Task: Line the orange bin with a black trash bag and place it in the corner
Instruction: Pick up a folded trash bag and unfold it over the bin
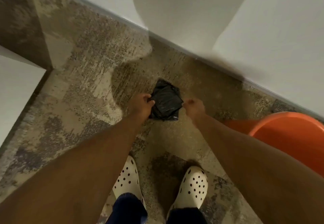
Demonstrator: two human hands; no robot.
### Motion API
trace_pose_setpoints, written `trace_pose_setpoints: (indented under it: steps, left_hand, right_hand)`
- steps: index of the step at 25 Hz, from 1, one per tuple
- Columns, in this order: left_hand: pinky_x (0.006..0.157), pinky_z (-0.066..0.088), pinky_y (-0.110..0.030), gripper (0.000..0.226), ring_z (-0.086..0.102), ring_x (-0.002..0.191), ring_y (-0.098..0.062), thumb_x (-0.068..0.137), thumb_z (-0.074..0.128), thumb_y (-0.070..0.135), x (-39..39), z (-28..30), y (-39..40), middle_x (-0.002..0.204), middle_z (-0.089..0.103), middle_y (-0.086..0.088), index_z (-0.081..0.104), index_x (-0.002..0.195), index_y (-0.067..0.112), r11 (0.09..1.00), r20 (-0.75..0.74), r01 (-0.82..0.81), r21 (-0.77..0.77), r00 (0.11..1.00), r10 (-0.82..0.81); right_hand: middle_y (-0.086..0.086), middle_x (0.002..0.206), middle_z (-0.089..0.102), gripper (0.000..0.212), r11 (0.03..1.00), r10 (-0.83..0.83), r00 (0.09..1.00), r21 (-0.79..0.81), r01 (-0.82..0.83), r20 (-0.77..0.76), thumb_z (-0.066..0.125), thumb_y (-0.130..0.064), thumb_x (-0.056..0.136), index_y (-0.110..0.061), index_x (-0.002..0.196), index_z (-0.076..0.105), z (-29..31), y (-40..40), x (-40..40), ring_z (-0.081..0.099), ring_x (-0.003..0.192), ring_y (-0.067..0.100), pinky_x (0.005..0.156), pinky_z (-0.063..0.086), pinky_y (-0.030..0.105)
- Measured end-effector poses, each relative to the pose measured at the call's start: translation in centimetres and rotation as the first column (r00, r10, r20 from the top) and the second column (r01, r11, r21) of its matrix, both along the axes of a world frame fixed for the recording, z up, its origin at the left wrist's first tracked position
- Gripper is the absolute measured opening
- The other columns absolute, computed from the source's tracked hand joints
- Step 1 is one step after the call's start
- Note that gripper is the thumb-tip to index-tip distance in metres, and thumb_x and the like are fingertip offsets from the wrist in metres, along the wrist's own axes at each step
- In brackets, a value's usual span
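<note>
Black trash bag (165, 101), folded, is pinched at its edges by left hand (142, 103) and right hand (193, 106) above the floor (78, 66); unfolding comes next, orange bin (287, 134) waiting unlined at right

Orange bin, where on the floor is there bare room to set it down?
The carpet left of the black bag, up to the baseboard, is bare. It is crowded around both hands on the bag, the shoes and the orange bin.
</note>
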State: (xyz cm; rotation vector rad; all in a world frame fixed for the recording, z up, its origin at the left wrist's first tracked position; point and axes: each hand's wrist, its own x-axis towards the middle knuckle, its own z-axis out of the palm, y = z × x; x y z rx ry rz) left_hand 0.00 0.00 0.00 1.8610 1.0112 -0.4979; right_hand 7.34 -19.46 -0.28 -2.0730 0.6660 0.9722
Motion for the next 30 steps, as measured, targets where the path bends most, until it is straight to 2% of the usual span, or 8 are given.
trace_pose_setpoints:
  steps: [3,9,13,16,18,22,27,30]
  left_hand:
    - [0.115,0.049,-0.043,0.058,0.062,0.138,-0.035,0.100,0.074,0.023,1.0,-2.2,-0.1,0.153,0.062,-0.016,0.055,0.153,0.007,0.998,-0.061,-0.033,-0.061,0.998,0.029]
    - [0.113,0.054,-0.048,0.044,0.068,0.128,-0.034,0.098,0.076,0.016,2.0,-3.9,-0.3,0.142,0.070,-0.017,0.067,0.140,0.007,0.987,-0.102,-0.079,-0.137,0.993,0.065]
    - [0.111,0.056,-0.050,0.034,0.067,0.127,-0.034,0.101,0.070,0.007,1.6,-1.3,-0.1,0.141,0.069,-0.018,0.071,0.135,0.007,0.943,-0.116,-0.196,-0.268,0.979,0.170]
    - [0.095,0.061,-0.041,0.033,0.070,0.115,-0.026,0.102,0.066,0.003,0.1,3.6,0.1,0.139,0.070,-0.015,0.071,0.134,0.009,0.876,-0.100,-0.295,-0.382,0.955,0.278]
    - [0.086,0.062,-0.036,0.033,0.072,0.108,-0.023,0.102,0.065,0.001,-1.0,7.9,-0.1,0.135,0.072,-0.014,0.071,0.133,0.011,0.822,-0.098,-0.325,-0.468,0.943,0.317]
    - [0.090,0.064,-0.042,0.035,0.075,0.115,-0.031,0.096,0.073,-0.002,-2.7,18.5,-1.2,0.133,0.073,-0.013,0.072,0.127,0.013,0.746,-0.060,-0.324,-0.582,0.932,0.357]
    - [0.101,0.062,-0.050,0.061,0.071,0.125,-0.028,0.087,0.087,0.015,-4.8,30.8,-5.1,0.142,0.069,-0.006,0.062,0.142,0.020,0.783,0.035,-0.241,-0.574,0.948,0.318]
    - [0.113,0.053,-0.057,0.076,0.065,0.136,-0.035,0.085,0.084,0.024,-5.7,35.8,-8.5,0.151,0.065,-0.012,0.053,0.154,0.018,0.471,-0.111,-0.301,-0.829,0.915,0.389]
  right_hand:
    - [0.014,0.148,0.059,0.049,0.996,-0.077,0.997,0.055,0.076,0.020,0.062,-0.008,0.103,-0.006,0.150,0.053,-2.0,0.4,0.1,0.064,0.126,0.034,0.103,0.052,0.041]
    - [0.020,0.124,0.066,0.043,0.965,-0.212,0.976,0.150,0.216,-0.040,0.074,-0.006,0.096,0.004,0.136,0.061,-3.2,0.5,0.3,0.066,0.107,0.030,0.104,0.056,0.043]
    - [0.015,0.107,0.072,0.002,0.954,-0.224,0.972,0.186,0.234,-0.072,0.075,-0.007,0.096,-0.006,0.094,0.074,-0.6,0.6,0.0,0.069,0.093,0.026,0.086,0.059,0.037]
    - [0.013,0.107,0.074,0.013,0.936,-0.250,0.962,0.225,0.269,-0.111,0.074,-0.012,0.096,-0.012,0.084,0.069,3.9,0.3,-0.3,0.070,0.092,0.023,0.082,0.057,0.035]
    - [0.017,0.113,0.072,0.011,0.888,-0.295,0.939,0.311,0.338,-0.177,0.072,-0.016,0.096,-0.013,0.089,0.066,8.2,-0.3,-0.7,0.069,0.102,0.030,0.095,0.056,0.044]
    - [0.015,0.106,0.066,0.032,0.728,-0.384,0.894,0.519,0.448,-0.232,0.087,-0.013,0.082,-0.014,0.093,0.057,19.1,-2.4,-2.2,0.066,0.095,0.029,0.085,0.056,0.043]
    - [0.026,0.139,0.063,0.045,0.572,-0.499,0.825,0.614,0.544,-0.266,0.079,0.005,0.085,-0.009,0.123,0.059,31.6,-6.0,-4.5,0.067,0.122,0.043,0.104,0.057,0.052]
    - [0.026,0.142,0.062,0.047,0.466,-0.555,0.776,0.661,0.588,-0.299,0.076,0.006,0.085,-0.010,0.126,0.060,37.0,-8.6,-5.9,0.063,0.129,0.045,0.107,0.054,0.056]
